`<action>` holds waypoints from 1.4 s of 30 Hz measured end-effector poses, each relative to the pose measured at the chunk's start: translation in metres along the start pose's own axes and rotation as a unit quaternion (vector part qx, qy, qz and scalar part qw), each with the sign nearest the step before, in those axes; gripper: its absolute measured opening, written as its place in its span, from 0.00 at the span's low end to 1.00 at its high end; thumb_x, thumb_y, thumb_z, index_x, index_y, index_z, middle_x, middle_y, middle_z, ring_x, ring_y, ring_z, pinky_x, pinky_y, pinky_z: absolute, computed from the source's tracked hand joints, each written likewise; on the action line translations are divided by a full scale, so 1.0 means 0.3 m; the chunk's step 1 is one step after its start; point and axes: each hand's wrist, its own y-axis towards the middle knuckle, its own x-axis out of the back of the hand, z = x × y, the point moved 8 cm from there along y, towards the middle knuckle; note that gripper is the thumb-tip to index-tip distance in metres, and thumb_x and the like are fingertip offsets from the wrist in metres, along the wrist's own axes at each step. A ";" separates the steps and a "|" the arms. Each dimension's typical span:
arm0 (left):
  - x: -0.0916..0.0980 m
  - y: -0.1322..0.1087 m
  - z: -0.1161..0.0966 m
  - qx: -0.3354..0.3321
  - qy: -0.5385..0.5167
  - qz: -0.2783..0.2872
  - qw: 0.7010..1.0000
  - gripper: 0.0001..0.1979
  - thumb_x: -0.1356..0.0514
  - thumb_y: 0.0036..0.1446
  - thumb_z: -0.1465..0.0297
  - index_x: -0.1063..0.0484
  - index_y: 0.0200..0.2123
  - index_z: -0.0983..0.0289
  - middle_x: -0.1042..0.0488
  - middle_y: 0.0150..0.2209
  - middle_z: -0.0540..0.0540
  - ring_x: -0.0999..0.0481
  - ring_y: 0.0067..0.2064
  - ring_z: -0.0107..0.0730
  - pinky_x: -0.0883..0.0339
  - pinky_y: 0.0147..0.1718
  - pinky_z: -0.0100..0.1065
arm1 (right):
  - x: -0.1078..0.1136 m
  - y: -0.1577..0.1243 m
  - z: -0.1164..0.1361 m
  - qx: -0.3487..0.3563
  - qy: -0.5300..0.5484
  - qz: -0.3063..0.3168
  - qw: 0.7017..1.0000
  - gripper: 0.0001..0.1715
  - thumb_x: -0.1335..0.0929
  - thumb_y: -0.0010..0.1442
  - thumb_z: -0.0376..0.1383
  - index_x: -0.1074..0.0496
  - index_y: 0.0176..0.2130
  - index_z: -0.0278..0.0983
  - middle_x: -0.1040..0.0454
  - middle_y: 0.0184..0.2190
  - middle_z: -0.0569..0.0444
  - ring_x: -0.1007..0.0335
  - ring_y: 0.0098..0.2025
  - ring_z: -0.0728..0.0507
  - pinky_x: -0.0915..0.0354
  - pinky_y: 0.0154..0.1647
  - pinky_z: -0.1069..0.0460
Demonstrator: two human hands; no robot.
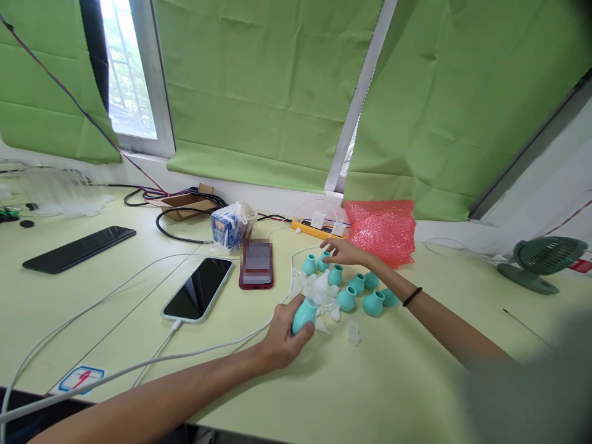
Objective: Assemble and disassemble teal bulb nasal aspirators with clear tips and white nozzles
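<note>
My left hand [283,339] is wrapped around a small turquoise vase-shaped pot [304,317], its neck tilted up and away. A whitish translucent bit shows near its mouth; whether it touches the pot I cannot tell. My right hand [346,251], fingers stretched out and apart, hovers over the back of a group of similar pots. Closest to its fingertips is one turquoise pot [323,263]; contact is unclear. Several more pots [346,299] stand or lie below my right forearm. Loose translucent plastic pieces [329,296] are scattered between my hands, with one separate clear piece [354,332] nearer me.
Behind the pots lie a red bubble-wrap bag [382,231] and an orange power strip [317,229]. Left are a red-edged phone [256,265], a charging phone [198,290] and a black phone [78,248]. A white cable [208,351] crosses the table under my left arm. A green fan [548,256] stands right.
</note>
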 end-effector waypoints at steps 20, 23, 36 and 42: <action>0.003 0.043 0.004 0.018 -0.046 -0.025 0.998 0.21 0.50 0.54 0.67 0.50 0.51 0.65 0.42 0.49 0.60 0.42 0.49 0.38 0.46 0.46 0.38 | -0.045 -0.357 0.393 0.129 0.250 -0.230 0.932 0.15 0.44 0.58 0.43 0.36 0.33 0.37 0.36 0.35 0.50 0.39 0.38 0.45 0.41 0.40 0.50; 0.029 0.053 -0.020 -0.016 0.059 -0.030 0.998 0.16 0.48 0.49 0.68 0.42 0.42 0.66 0.35 0.39 0.59 0.35 0.41 0.37 0.41 0.38 0.36 | -0.005 -0.386 0.340 0.084 0.353 -0.290 0.886 0.16 0.46 0.59 0.44 0.39 0.34 0.37 0.33 0.33 0.50 0.37 0.37 0.45 0.41 0.39 0.50; -0.142 0.029 0.013 -0.128 0.332 0.207 0.912 0.06 0.49 0.47 0.71 0.36 0.29 0.66 0.33 0.30 0.59 0.33 0.32 0.40 0.39 0.29 0.37 | -0.286 -0.480 0.294 -0.028 0.395 -0.014 0.918 0.19 0.45 0.58 0.46 0.39 0.26 0.35 0.33 0.21 0.55 0.39 0.26 0.48 0.43 0.31 0.53; -0.091 0.073 0.064 -0.076 0.163 0.183 0.967 0.12 0.53 0.46 0.80 0.38 0.34 0.65 0.34 0.33 0.55 0.35 0.36 0.33 0.40 0.36 0.32 | -0.260 -0.458 0.257 -0.050 0.379 -0.081 0.921 0.17 0.42 0.56 0.46 0.36 0.30 0.36 0.31 0.27 0.53 0.37 0.32 0.45 0.44 0.39 0.50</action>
